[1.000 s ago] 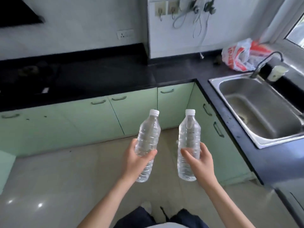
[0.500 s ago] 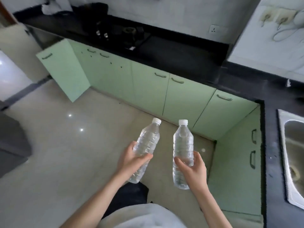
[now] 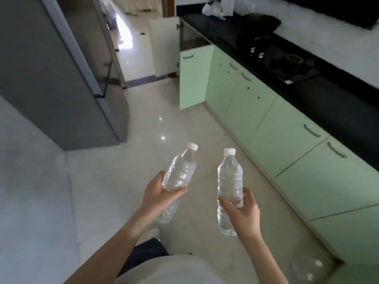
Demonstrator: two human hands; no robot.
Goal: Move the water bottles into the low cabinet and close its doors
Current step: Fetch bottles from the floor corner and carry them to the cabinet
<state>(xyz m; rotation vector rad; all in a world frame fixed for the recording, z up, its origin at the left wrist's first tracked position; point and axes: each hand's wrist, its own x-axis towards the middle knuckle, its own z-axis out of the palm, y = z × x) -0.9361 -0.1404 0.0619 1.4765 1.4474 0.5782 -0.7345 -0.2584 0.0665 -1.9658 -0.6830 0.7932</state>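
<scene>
The left hand (image 3: 161,194) grips one water bottle (image 3: 181,171) around its middle, low in the centre of the frame. The thumb (image 3: 177,192) lies across the front and the other fingers curl behind it, so the lower part shows below the palm. This bottle tilts, with its white cap toward the upper right.

The right hand (image 3: 245,215) holds a second bottle (image 3: 230,179) just to the right, apart from the first. Its thumb is on the left side, its fingers (image 3: 248,196) wrap round the right, and the base hangs below the hand. This one stands nearly upright.

Both bottles are clear ribbed plastic with white caps and no label; how full they are is hard to tell. They hang over the pale floor (image 3: 143,150).

At upper centre, a low cabinet (image 3: 193,41) stands with its doors swung out, a green door (image 3: 193,83) and a white-faced one (image 3: 164,46), well away from the bottles. Green doors run under a black counter (image 3: 328,95) along the right.
</scene>
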